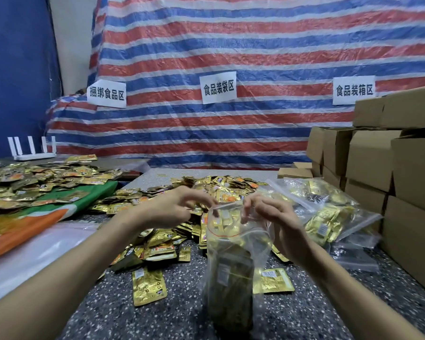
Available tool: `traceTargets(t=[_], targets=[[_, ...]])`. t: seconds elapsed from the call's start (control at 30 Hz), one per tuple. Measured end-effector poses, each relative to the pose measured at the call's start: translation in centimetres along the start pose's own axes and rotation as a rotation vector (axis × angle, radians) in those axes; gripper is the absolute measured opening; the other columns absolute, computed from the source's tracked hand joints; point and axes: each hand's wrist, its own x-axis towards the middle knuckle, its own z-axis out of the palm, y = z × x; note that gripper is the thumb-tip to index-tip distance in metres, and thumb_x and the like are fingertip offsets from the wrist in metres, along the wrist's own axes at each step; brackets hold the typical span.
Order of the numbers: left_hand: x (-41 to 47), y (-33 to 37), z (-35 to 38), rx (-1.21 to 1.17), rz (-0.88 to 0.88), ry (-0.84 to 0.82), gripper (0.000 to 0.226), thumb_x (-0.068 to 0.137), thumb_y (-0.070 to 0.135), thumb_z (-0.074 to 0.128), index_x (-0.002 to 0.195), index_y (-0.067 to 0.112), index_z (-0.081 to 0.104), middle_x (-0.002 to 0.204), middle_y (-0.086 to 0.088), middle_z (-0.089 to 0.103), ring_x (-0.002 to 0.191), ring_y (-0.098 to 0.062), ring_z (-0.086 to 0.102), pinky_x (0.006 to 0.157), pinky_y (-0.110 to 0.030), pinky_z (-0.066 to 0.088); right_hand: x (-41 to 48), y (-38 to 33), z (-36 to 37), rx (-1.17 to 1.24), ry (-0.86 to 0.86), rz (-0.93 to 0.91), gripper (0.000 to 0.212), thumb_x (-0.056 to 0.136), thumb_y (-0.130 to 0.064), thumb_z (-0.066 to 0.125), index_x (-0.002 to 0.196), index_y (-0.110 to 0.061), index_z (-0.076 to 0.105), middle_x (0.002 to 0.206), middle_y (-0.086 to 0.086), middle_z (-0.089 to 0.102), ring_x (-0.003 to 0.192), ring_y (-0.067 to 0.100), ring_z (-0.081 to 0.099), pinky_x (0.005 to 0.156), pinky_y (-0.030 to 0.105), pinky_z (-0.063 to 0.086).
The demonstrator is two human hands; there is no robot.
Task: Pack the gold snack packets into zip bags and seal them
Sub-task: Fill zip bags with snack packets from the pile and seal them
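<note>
we have one clear zip bag [231, 261] standing upright on the speckled tabletop [103, 315], right in front of us. it is stuffed with gold snack packets [227, 223] nearly up to its red zip line. our left hand [177, 209] pinches the left end of the bag's mouth and our right hand [272, 217] pinches the right end, fingers curled over the lip. the two hands are apart, with the mouth stretched between them. we cannot tell through the crinkled plastic whether the zip is pressed shut along its length, so we judge this bag to be filled and at the sealing step.

as for the whole job, a few filled bags [329, 217] lie stacked to our right, just beside the cardboard boxes [378, 168], so some of it looks done. far more is left. a heap of loose packets [219, 187] lies behind and around the bag, and a few strays [149, 285] lie near its foot. a second spread of packets [35, 182] covers the green and orange sheet [66, 209] to our left. by our reckoning we are early in the work.
</note>
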Motion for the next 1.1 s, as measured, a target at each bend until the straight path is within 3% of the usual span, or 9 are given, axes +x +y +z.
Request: traceTargets(t=[0.17, 0.23, 0.3, 0.47, 0.6, 0.67, 0.77, 0.83, 1.1], targets=[[0.3, 0.1, 1.1, -0.044, 0.131, 0.006, 0.050, 0.089, -0.008, 0.060, 0.122, 0.030, 0.063, 0.126, 0.015, 0.065, 0.114, -0.007, 0.063, 0.097, -0.031, 0.054, -0.4, -1.3, -0.4, -0.161, -0.084, -0.015, 0.031, 0.062, -0.037, 0.077, 0.056, -0.016, 0.055, 0.092, 0.000, 0.059, 0.089, 0.013, 0.056, 0.085, 0.036, 0.050], [0.5, 0.4, 1.0, 0.080, 0.137, -0.025, 0.030, 0.089, -0.002, 0.066, 0.108, 0.020, 0.073, 0.111, 0.009, 0.072, 0.104, -0.005, 0.066, 0.093, -0.032, 0.055, -0.8, -1.8, -0.6, -0.224, -0.138, -0.017, 0.030, 0.062, -0.035, 0.081, 0.057, -0.020, 0.055, 0.098, 0.002, 0.059, 0.090, 0.015, 0.058, 0.086, 0.038, 0.054], [0.5, 0.4, 0.7, 0.121, 0.143, -0.001, 0.017, 0.087, 0.005, 0.072, 0.102, 0.013, 0.076, 0.100, 0.005, 0.074, 0.094, -0.005, 0.068, 0.089, -0.030, 0.056, -1.2, -2.4, -1.1, -0.336, -0.199, -0.033, 0.038, 0.063, -0.035, 0.084, 0.068, -0.008, 0.058, 0.105, 0.005, 0.059, 0.095, 0.018, 0.061, 0.089, 0.044, 0.055], [-0.3, 0.0, -0.2, 0.091, 0.092, 0.055, 0.014, 0.083, 0.008, 0.075, 0.097, 0.011, 0.077, 0.094, 0.006, 0.075, 0.089, -0.007, 0.070, 0.086, -0.031, 0.058, -1.9, -3.8, -2.0, -0.769, -0.341, -0.094, 0.027, 0.070, -0.045, 0.084, 0.077, -0.023, 0.069, 0.131, -0.018, 0.051, 0.122, 0.007, 0.052, 0.097, 0.029, 0.051], [-1.0, -0.1, -0.8, 0.082, 0.068, 0.117, 0.012, 0.078, 0.007, 0.079, 0.090, 0.012, 0.078, 0.088, 0.010, 0.076, 0.083, -0.008, 0.072, 0.078, -0.027, 0.059, -2.3, -3.9, -2.5, -0.831, -0.240, -0.112, 0.018, 0.080, -0.038, 0.078, 0.080, -0.021, 0.073, 0.143, -0.014, 0.044, 0.122, 0.002, 0.053, 0.101, 0.034, 0.052], [-1.4, 0.0, -0.9, 0.037, 0.083, 0.165, 0.013, 0.076, 0.004, 0.080, 0.088, 0.008, 0.078, 0.087, 0.005, 0.077, 0.083, -0.013, 0.073, 0.079, -0.032, 0.061, -2.6, -4.1, -2.7, -0.817, -0.164, -0.072, 0.022, 0.079, -0.043, 0.073, 0.081, -0.021, 0.074, 0.135, -0.011, 0.050, 0.113, 0.003, 0.059, 0.097, 0.035, 0.055], [-2.2, 0.5, -1.0, 0.003, 0.074, 0.140, 0.014, 0.078, 0.014, 0.077, 0.090, 0.008, 0.078, 0.087, 0.000, 0.077, 0.082, -0.015, 0.073, 0.080, -0.034, 0.060, -2.7, -4.3, -3.0, -0.770, -0.129, 0.018, 0.002, 0.082, -0.019, 0.076, 0.084, -0.019, 0.075, 0.100, -0.002, 0.070, 0.091, 0.010, 0.068, 0.084, 0.032, 0.059], [-2.6, 0.9, -1.3, 0.030, 0.030, 0.100, 0.020, 0.080, 0.028, 0.072, 0.093, 0.013, 0.078, 0.089, 0.004, 0.075, 0.086, -0.012, 0.070, 0.083, -0.036, 0.058, -2.7, -4.2, -3.1, -0.738, -0.075, 0.034, 0.009, 0.079, -0.010, 0.077, 0.085, -0.018, 0.076, 0.089, -0.002, 0.074, 0.083, 0.011, 0.070, 0.076, 0.028, 0.059], [-3.9, 2.3, -1.9, 0.063, 0.006, 0.181, 0.012, 0.082, 0.021, 0.071, 0.090, 0.025, 0.080, 0.093, 0.003, 0.072, 0.086, -0.008, 0.065, 0.078, -0.030, 0.056, -1.8, -5.0, -3.7, -0.593, -0.028, 0.031, 0.025, 0.083, 0.010, 0.068, 0.091, -0.012, 0.077, 0.094, 0.001, 0.076, 0.084, 0.013, 0.071, 0.075, 0.021, 0.057]])
